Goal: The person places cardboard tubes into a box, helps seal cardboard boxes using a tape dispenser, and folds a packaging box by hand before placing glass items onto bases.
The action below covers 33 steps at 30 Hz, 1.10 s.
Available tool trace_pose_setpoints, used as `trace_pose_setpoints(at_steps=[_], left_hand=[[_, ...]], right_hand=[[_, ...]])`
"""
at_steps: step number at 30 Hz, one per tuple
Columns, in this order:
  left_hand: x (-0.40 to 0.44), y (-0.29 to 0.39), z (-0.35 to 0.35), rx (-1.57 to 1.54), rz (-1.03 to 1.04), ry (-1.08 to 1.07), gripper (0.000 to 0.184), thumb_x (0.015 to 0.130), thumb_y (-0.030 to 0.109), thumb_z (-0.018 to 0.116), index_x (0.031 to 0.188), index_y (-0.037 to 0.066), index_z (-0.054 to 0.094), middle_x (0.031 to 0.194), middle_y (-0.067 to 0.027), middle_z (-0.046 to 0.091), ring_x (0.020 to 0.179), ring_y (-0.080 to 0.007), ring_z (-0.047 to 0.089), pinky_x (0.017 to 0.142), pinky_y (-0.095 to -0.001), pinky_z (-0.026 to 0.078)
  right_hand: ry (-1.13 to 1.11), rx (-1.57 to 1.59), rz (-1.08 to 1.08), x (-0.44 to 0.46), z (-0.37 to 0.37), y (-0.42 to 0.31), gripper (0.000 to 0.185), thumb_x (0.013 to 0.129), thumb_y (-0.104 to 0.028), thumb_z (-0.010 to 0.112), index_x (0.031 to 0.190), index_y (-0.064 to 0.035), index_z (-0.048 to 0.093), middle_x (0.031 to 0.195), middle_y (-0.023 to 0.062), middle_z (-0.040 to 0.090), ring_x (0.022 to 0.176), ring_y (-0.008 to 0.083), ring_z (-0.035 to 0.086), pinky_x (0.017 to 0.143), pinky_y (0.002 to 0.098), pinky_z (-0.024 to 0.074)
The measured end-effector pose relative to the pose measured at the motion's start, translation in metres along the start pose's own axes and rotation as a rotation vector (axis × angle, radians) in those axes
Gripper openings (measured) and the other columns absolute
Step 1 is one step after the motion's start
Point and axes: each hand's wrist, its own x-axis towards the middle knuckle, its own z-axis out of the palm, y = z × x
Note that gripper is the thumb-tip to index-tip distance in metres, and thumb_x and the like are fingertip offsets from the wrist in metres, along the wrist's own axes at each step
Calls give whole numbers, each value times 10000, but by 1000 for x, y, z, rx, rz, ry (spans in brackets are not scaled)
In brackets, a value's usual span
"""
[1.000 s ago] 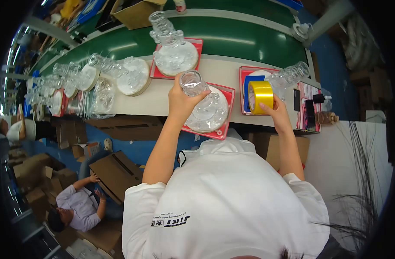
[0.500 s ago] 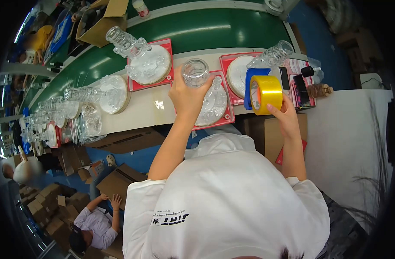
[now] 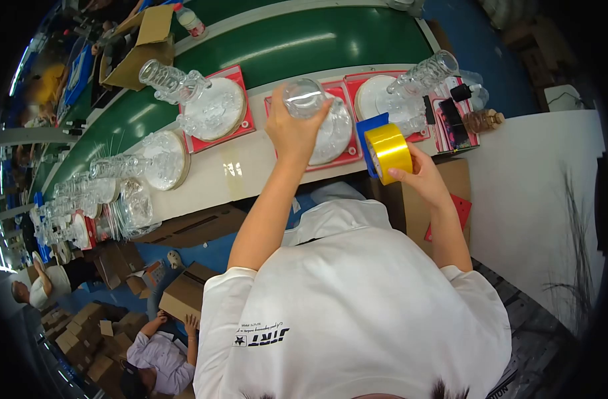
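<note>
My left hand (image 3: 295,132) is closed round a clear glass vessel (image 3: 304,100), its round end facing up toward me. Below and beside that hand lies a round white disc (image 3: 332,136) with clear glass on it, on a red tray (image 3: 349,157). My right hand (image 3: 423,174) grips a blue tape dispenser (image 3: 368,143) carrying a wide roll of yellow tape (image 3: 391,153). The dispenser is held just off the bench's near edge, to the right of the glass. The fingers behind the roll are partly hidden.
On the bench (image 3: 214,174), more tubular glass pieces (image 3: 174,83) lie on white discs, some on red trays. A green surface (image 3: 277,50) runs behind, with an open carton (image 3: 141,46) and a bottle (image 3: 190,21). A co-worker (image 3: 159,359) handles a box at lower left.
The glass vessel has tilted in my left hand. My right hand has shifted the dispenser left and slightly down, turning it. The view has moved a little; the co-worker's box has moved.
</note>
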Motion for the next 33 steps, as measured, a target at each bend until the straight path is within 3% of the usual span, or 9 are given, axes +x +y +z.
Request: trace_pose_setpoints(at_steps=[3, 12, 16, 19, 23, 25, 26, 28, 33], left_hand=[[20, -3, 4, 23, -15, -6, 644, 612, 306, 838, 1089, 39, 497, 949, -143, 641, 881, -316, 633, 742, -382, 504], [40, -6, 6, 10, -124, -247, 657, 683, 249, 807, 1176, 18, 439, 1111, -183, 576, 1037, -295, 576, 883, -371, 447], [18, -21, -30, -92, 74, -102, 642, 748, 209, 756, 1248, 8, 409, 1230, -184, 505, 1188, -270, 478, 988, -379, 382], [-15, -44, -86, -350, -76, -105, 621, 806, 153, 692, 1313, 15, 360, 1318, -163, 432, 1275, -262, 380, 1065, -389, 295], [-81, -93, -155, -425, -310, -148, 590, 877, 171, 606, 1369, 44, 307, 1355, -144, 408, 1273, -253, 382, 1053, -384, 287], [-113, -93, -179, -738, -532, -192, 639, 890, 241, 597, 1403, 53, 266, 1373, -133, 384, 1285, -238, 368, 1051, -390, 290], [-124, -89, -191, -722, -532, -141, 639, 890, 241, 597, 1403, 53, 266, 1373, -133, 384, 1285, -238, 368, 1051, -390, 290], [-145, -81, -210, -1209, -664, -230, 694, 885, 289, 606, 1425, 63, 233, 1353, -114, 398, 1262, -219, 386, 1039, -380, 309], [-175, -80, -254, -1340, -630, -40, 696, 869, 306, 630, 1406, 56, 263, 1298, -110, 437, 1187, -192, 449, 995, -336, 372]], right_hand=[[9, 2, 2, 0, 2, 8, 595, 782, -119, 733, 1282, 0, 433, 1123, 50, 571, 1025, 119, 542, 891, 274, 437], [-91, -86, 75, 2, 7, 13, 582, 761, -131, 748, 1257, -8, 468, 1088, 38, 588, 994, 111, 556, 869, 269, 449], [-239, -102, 125, 12, 14, 9, 560, 753, -135, 752, 1230, -9, 488, 1091, 40, 592, 996, 114, 561, 881, 271, 448], [-406, -30, 139, 21, 25, 10, 563, 743, -127, 757, 1225, 2, 496, 1085, 51, 600, 994, 118, 565, 867, 279, 458], [-540, 179, 176, 47, 61, 18, 608, 706, -179, 790, 1206, 10, 501, 1105, 66, 597, 1007, 151, 577, 904, 291, 447], [-651, 362, 229, 56, 93, 17, 603, 703, -189, 793, 1194, 12, 507, 1105, 79, 599, 1009, 173, 586, 911, 304, 451], [-705, 452, 264, 61, 110, 16, 600, 701, -194, 794, 1188, 13, 511, 1105, 86, 601, 1011, 185, 591, 915, 310, 453], [-833, 468, 316, 73, 145, 23, 601, 706, -200, 792, 1192, 10, 508, 1106, 89, 602, 1011, 190, 593, 917, 317, 456], [-1043, 509, 467, 83, 235, 38, 616, 740, -243, 768, 1222, 8, 478, 1127, 90, 591, 1040, 190, 577, 937, 327, 448]])
